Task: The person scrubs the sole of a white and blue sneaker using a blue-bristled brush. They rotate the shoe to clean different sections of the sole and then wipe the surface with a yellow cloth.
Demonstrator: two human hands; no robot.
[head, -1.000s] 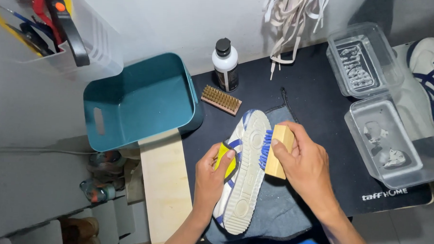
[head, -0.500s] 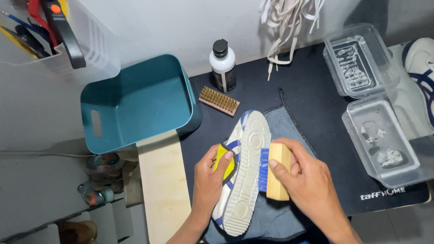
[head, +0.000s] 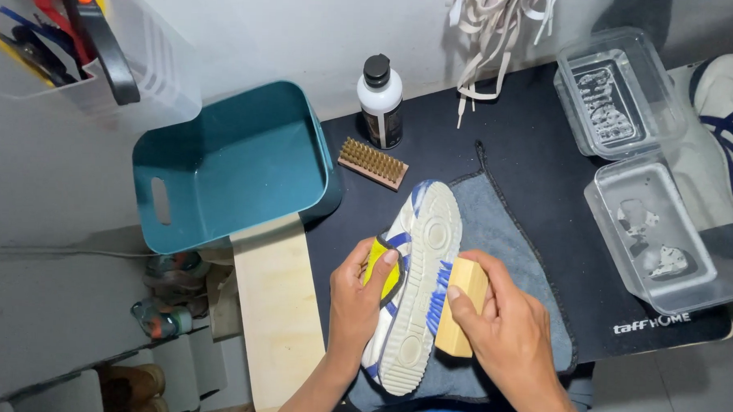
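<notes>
Two bare hands work near the front edge of the black mat [head: 530, 171]: the left hand [head: 362, 299] grips a white, blue and yellow sneaker [head: 413, 281] lying sole-up on a grey cloth [head: 503, 235], while the right hand [head: 504, 333] clasps a wooden blue-bristled brush [head: 458, 311] against its side.

Light: bright, even, from overhead.
Shadows: soft, short beneath the teal tub [head: 238, 169] and both hands.
Glare: faint sheen on the clear plastic boxes [head: 666, 233], far right.
Focus: sharp centre.
Edges: slight wide-angle bending at the corners.
</notes>
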